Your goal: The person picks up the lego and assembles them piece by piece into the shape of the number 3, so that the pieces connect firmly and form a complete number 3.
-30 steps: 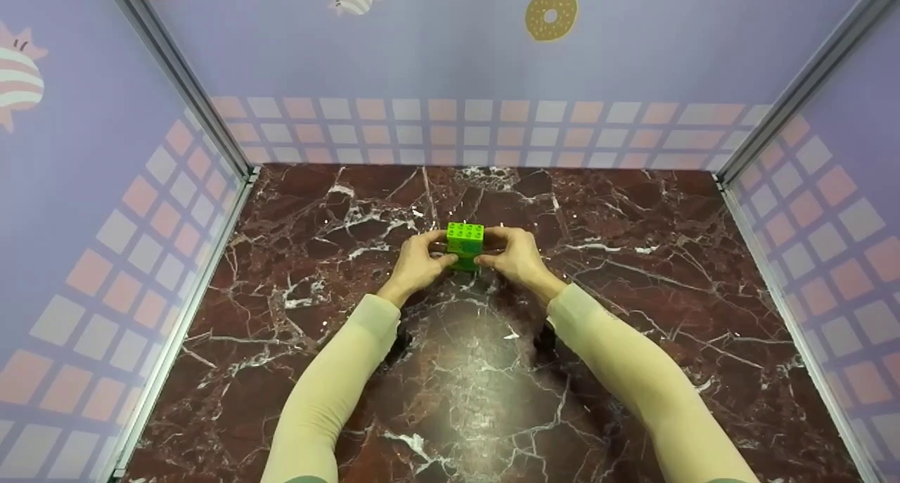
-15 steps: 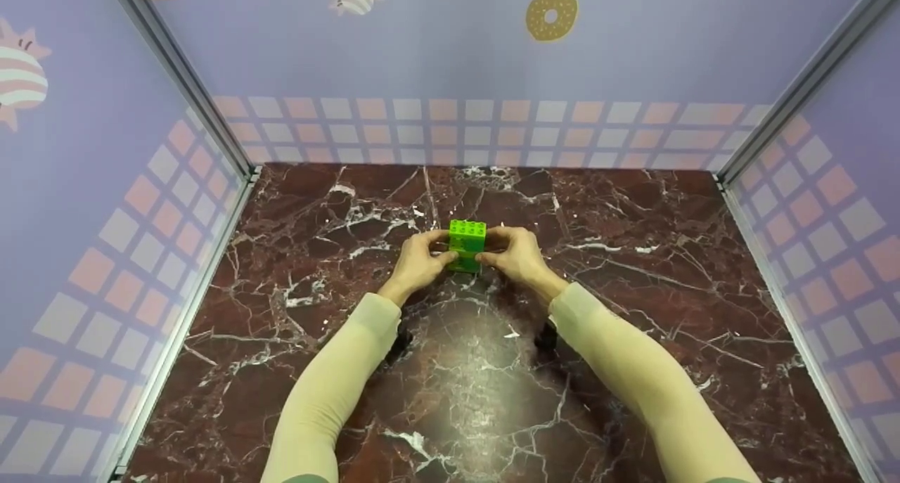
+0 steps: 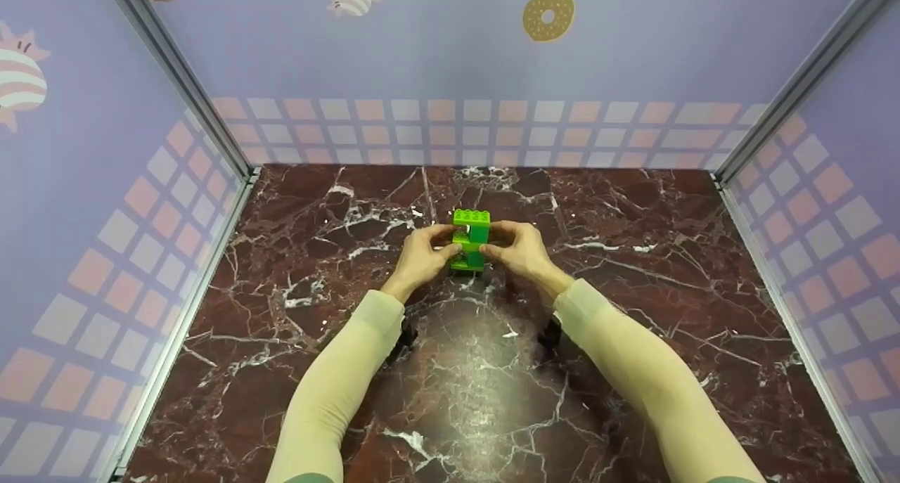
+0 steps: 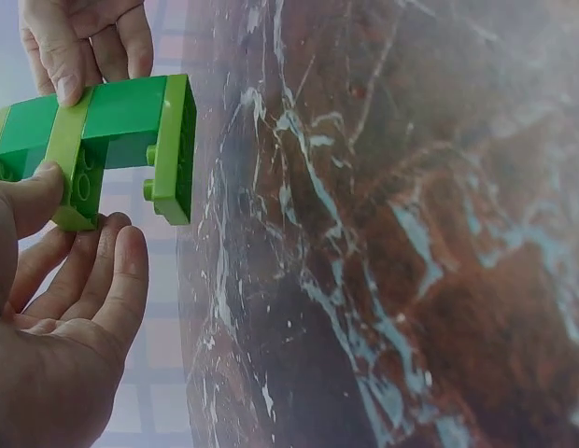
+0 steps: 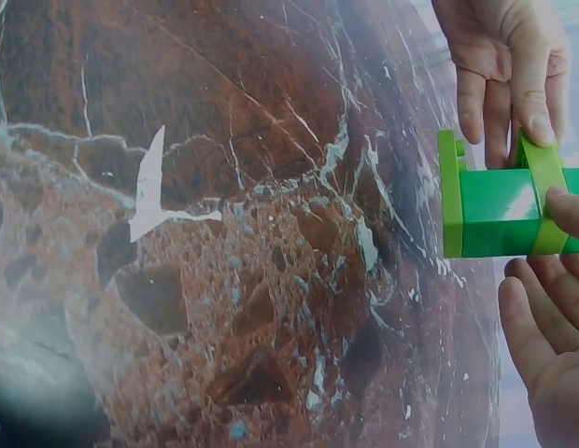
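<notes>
A stack of toy building bricks (image 3: 479, 234) stands between my hands near the middle of the table in the head view. Light green plates with studs alternate with darker green bricks (image 4: 126, 107), and the left half of the stack has open gaps. My left hand (image 3: 420, 256) pinches the middle light green plate (image 4: 73, 140) from the left, thumb on its near face. From the right, my right hand (image 3: 522, 252) pinches that same plate (image 5: 548, 187). The lowest plate (image 4: 180, 149) is close over the tabletop. Fingertips behind the stack are partly hidden in the head view.
The table (image 3: 281, 370) has a dark red marbled top with white veins. Lilac walls (image 3: 450, 61) with a pink and white check band enclose it at the back and both sides. Metal strips (image 3: 176, 314) run along the side edges.
Both hands have raised the stack slightly and shifted it a little right and away from me. Its near face and left-hand gaps show more now. Both hands keep their grip.
</notes>
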`<action>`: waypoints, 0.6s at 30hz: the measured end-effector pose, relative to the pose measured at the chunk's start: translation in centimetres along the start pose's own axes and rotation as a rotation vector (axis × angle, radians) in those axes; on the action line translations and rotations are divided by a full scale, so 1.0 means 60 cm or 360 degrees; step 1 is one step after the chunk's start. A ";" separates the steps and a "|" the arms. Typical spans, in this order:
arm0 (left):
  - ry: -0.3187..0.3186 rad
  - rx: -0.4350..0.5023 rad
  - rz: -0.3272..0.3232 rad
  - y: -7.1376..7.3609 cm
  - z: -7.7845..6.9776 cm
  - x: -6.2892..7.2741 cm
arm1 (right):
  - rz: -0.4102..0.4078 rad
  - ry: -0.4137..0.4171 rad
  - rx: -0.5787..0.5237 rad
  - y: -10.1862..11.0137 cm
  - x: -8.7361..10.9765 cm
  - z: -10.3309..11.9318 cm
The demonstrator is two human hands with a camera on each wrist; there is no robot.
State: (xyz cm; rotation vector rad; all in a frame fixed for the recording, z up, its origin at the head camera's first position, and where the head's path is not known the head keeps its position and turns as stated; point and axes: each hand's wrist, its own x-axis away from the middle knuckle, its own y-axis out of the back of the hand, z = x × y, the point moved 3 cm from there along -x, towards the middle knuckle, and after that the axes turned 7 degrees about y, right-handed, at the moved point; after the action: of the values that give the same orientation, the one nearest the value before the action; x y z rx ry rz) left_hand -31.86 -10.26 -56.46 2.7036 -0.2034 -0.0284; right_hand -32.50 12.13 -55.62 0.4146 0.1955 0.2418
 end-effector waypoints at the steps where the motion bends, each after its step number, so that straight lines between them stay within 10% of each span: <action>1: 0.0000 -0.0001 0.0000 -0.001 -0.001 -0.001 | -0.0004 0.0000 -0.0004 0.002 0.000 0.000; 18: 0.0033 0.0006 -0.0120 -0.017 -0.012 -0.008 | -0.0099 -0.0057 -0.0081 0.020 0.001 -0.003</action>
State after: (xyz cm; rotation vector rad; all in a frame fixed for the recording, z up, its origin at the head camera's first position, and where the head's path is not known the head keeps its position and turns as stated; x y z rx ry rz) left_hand -32.17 -8.95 -56.25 2.7128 -0.0950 -0.0224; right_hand -32.72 13.29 -55.28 0.3617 0.1667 0.1779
